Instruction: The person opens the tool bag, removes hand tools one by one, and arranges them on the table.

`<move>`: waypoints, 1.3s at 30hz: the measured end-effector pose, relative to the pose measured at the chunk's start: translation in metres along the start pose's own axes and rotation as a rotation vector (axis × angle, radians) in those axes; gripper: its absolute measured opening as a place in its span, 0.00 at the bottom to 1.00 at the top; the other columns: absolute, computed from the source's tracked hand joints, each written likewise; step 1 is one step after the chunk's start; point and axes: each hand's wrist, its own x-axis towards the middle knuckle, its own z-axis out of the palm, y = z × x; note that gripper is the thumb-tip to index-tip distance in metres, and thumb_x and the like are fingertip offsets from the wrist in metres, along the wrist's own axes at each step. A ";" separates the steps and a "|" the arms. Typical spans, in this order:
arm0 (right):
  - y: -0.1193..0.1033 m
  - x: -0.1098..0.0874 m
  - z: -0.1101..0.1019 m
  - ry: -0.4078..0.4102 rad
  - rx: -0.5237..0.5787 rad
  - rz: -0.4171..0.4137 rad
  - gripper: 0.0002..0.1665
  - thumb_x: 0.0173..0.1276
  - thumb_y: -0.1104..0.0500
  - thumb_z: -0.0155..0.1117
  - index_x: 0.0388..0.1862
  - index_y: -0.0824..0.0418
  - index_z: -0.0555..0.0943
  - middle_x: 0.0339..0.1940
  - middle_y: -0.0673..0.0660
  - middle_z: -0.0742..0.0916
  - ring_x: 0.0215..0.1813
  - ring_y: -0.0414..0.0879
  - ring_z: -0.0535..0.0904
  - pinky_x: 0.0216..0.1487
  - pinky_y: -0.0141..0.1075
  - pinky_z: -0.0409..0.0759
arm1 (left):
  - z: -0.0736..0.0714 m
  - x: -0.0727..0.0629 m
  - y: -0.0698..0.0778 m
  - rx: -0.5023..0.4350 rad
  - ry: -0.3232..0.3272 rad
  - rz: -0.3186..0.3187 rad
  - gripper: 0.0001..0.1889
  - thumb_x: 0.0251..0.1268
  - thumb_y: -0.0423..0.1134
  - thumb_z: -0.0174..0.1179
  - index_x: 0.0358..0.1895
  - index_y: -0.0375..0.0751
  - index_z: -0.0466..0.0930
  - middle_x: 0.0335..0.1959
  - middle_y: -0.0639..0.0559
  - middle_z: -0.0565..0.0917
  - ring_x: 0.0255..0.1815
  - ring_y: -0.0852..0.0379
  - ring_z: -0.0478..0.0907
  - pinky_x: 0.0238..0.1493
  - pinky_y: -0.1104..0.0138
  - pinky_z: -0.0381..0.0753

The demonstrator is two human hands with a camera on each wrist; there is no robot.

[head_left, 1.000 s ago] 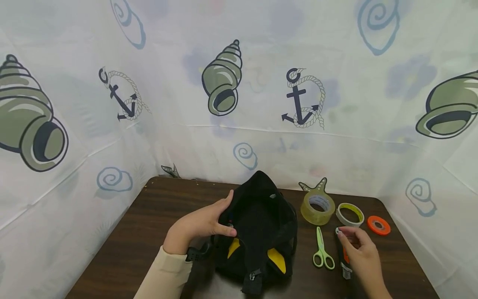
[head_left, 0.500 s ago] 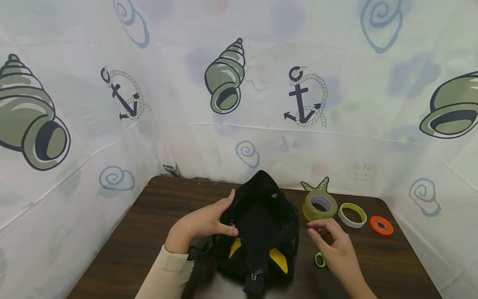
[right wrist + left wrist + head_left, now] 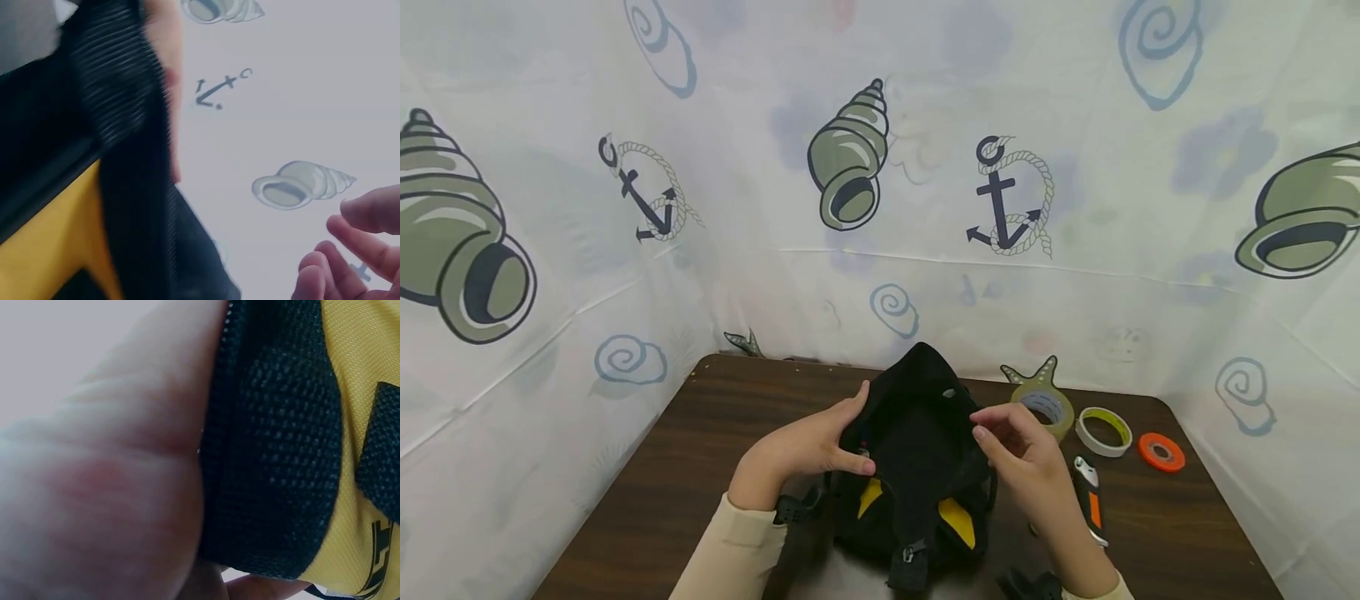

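A black zip-up bag (image 3: pixel 917 467) with yellow panels stands upright at the middle of the table, its mouth gaping toward me. My left hand (image 3: pixel 805 446) grips the bag's left edge, thumb on the near side. Close up in the left wrist view, that hand (image 3: pixel 106 481) presses along the black zip and webbing. My right hand (image 3: pixel 1026 458) is at the bag's right rim, fingers bent and nothing between them. In the right wrist view its fingers (image 3: pixel 350 256) are loosely curved, apart from the bag (image 3: pixel 131 187). The scissors are hidden behind the right hand.
On the right of the brown table (image 3: pixel 760 400) lie a clear packing tape roll (image 3: pixel 1056 408), a white-and-yellow tape roll (image 3: pixel 1105 432), an orange tape roll (image 3: pixel 1162 452) and an orange-and-black utility knife (image 3: pixel 1090 500). A patterned white curtain (image 3: pixel 925 208) surrounds the table.
My right hand has moved left from over the utility knife, past the scissors, to the bag's right rim. The knife is now uncovered. The left hand and bag have stayed put.
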 end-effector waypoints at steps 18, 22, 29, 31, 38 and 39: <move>-0.033 0.057 0.038 -0.293 0.058 0.181 0.15 0.82 0.54 0.69 0.61 0.57 0.85 0.53 0.60 0.86 0.50 0.57 0.83 0.54 0.39 0.87 | -0.002 0.001 0.000 -0.029 -0.003 0.017 0.69 0.62 0.57 0.80 0.91 0.63 0.30 0.93 0.48 0.47 0.92 0.43 0.51 0.88 0.39 0.57; -0.034 0.070 0.046 -0.368 0.015 0.226 0.16 0.82 0.51 0.68 0.60 0.58 0.84 0.50 0.60 0.86 0.48 0.53 0.84 0.56 0.44 0.88 | -0.003 0.001 0.002 -0.023 -0.004 0.032 0.70 0.62 0.57 0.80 0.91 0.61 0.29 0.93 0.48 0.47 0.92 0.43 0.50 0.88 0.39 0.57; -0.023 0.091 0.065 -0.478 -0.069 0.338 0.19 0.80 0.48 0.69 0.62 0.57 0.83 0.51 0.62 0.88 0.46 0.51 0.87 0.61 0.50 0.88 | -0.004 0.003 0.003 -0.013 0.001 0.020 0.71 0.58 0.60 0.81 0.92 0.62 0.31 0.93 0.48 0.47 0.92 0.42 0.52 0.87 0.38 0.59; -0.019 0.096 0.072 -0.490 -0.097 0.364 0.20 0.80 0.48 0.70 0.61 0.57 0.84 0.52 0.60 0.88 0.46 0.51 0.87 0.62 0.52 0.88 | -0.004 0.004 0.003 -0.013 -0.001 0.015 0.71 0.58 0.60 0.81 0.91 0.63 0.31 0.93 0.49 0.46 0.92 0.43 0.51 0.87 0.38 0.59; 0.001 0.111 0.096 -0.532 -0.138 0.468 0.19 0.79 0.54 0.70 0.60 0.65 0.82 0.54 0.62 0.87 0.47 0.54 0.89 0.58 0.49 0.90 | -0.005 0.003 0.003 -0.015 -0.016 0.026 0.72 0.57 0.60 0.81 0.91 0.65 0.29 0.93 0.50 0.43 0.93 0.42 0.47 0.87 0.38 0.58; 0.006 0.112 0.100 -0.543 -0.147 0.488 0.22 0.79 0.53 0.71 0.62 0.66 0.81 0.55 0.63 0.87 0.48 0.55 0.89 0.60 0.50 0.90 | -0.005 0.003 0.004 -0.016 -0.021 0.028 0.72 0.57 0.60 0.81 0.91 0.65 0.28 0.93 0.50 0.43 0.93 0.42 0.47 0.87 0.38 0.58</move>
